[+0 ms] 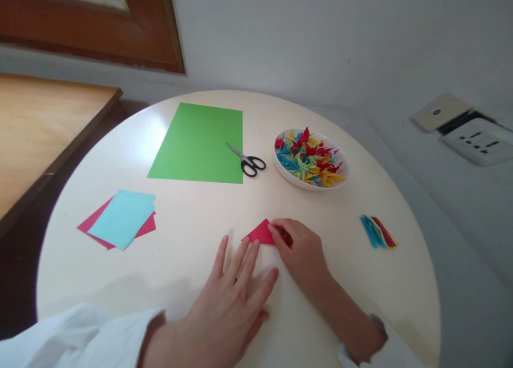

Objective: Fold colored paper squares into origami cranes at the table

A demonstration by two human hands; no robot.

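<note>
A small red sheet of paper [261,233], folded to a triangle, lies on the white table in front of me. My left hand [230,298] is spread out flat, two fingertips touching the triangle's lower left edge. Closed in a pinch, my right hand [302,250] grips the right side of the red paper between thumb and forefinger and covers that corner. Beyond the hands, black-handled scissors [249,163] rest with their blades over a large green sheet [200,143].
A white bowl [280,167] full of colourful folded paper cranes stands at the back right. Light blue sheets [122,218] overlap red sheets [147,226] on the left. Several narrow folded papers [377,232] lie near the right edge of the round table [192,213].
</note>
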